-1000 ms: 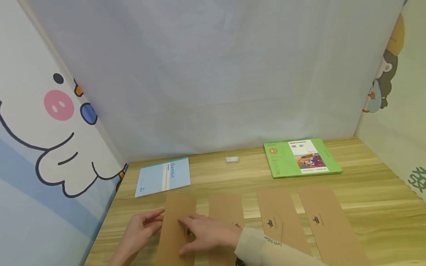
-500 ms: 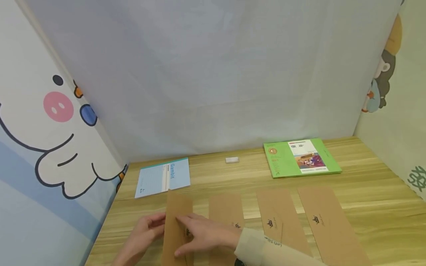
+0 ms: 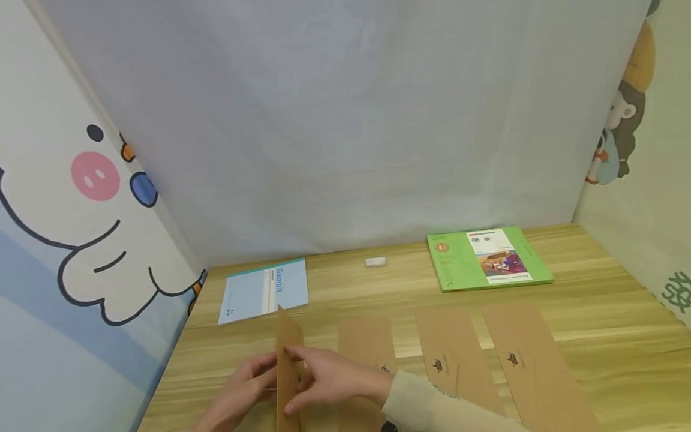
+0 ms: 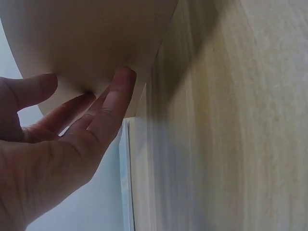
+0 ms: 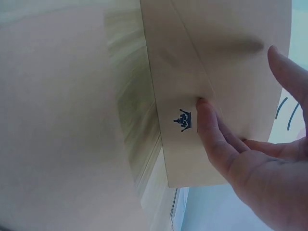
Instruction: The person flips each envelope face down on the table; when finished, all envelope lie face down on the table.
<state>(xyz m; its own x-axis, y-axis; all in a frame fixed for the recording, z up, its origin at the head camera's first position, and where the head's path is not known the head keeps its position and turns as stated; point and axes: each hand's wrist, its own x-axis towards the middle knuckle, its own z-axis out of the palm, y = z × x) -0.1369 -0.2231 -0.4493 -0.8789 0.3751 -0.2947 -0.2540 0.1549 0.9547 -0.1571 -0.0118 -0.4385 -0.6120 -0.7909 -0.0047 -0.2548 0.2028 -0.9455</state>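
A brown kraft envelope (image 3: 287, 342) stands on its long edge at the left of the table, seen nearly edge-on in the head view. My left hand (image 3: 245, 384) touches its left side; the left wrist view shows the thumb and extended fingers against that plain side. My right hand (image 3: 337, 379) touches the other side with fingertips and thumb, near a dark crown print (image 5: 183, 120) and a slanting flap edge. Neither hand wraps round the envelope. To the right lie three more such envelopes, a near one (image 3: 366, 339), a middle one (image 3: 450, 342) and a far-right one (image 3: 534, 366).
A blue notepad (image 3: 263, 291) lies at the back left of the wooden table (image 3: 345, 297). A small white eraser-like block (image 3: 376, 261) is at the back middle, and a green book (image 3: 459, 261) at the back right. A grey curtain and printed panels surround the table.
The envelope has tipped up from a slant to nearly upright, its top edge shifting right. My left hand has moved right along with it; the right hand has hardly moved.
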